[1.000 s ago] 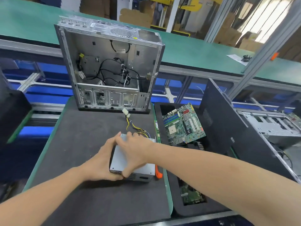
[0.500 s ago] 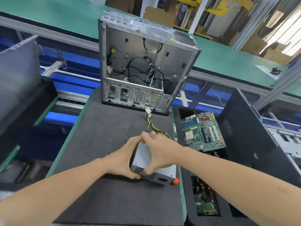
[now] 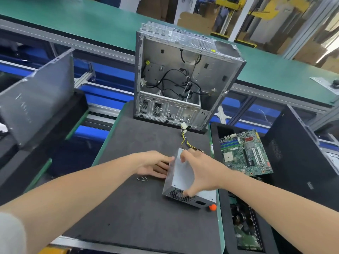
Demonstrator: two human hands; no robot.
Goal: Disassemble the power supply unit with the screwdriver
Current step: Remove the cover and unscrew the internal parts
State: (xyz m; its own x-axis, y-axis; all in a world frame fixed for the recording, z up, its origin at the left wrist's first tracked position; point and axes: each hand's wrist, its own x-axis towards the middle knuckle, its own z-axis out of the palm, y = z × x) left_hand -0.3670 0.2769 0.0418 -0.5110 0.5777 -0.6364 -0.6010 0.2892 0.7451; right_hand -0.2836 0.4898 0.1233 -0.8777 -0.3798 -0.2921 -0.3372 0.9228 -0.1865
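While the right hand [image 3: 200, 171] clamps over the power supply unit [image 3: 183, 182], fingers hooked on its far top edge and thumb planted on the vented near face, the left hand [image 3: 154, 164] lies low just to the left, fingers straight and touching the box's left side. That grey box sits on the dark mat [image 3: 128, 217], close to the mat's right edge. And the screwdriver [image 3: 212, 207]? Only its orange handle end peeks out at the unit's near right corner, in neither hand. From the unit's far end a yellow-and-black cable bundle [image 3: 185, 140] trails away, its white connectors [image 3: 184, 125] lying just in front of the open computer case [image 3: 183, 79], which stands upright at the far end of the mat. A few small screws [image 3: 142, 178] rest on the mat by the left wrist. Off to the right, a green motherboard [image 3: 245, 153] lies in a black tray [image 3: 216, 136].
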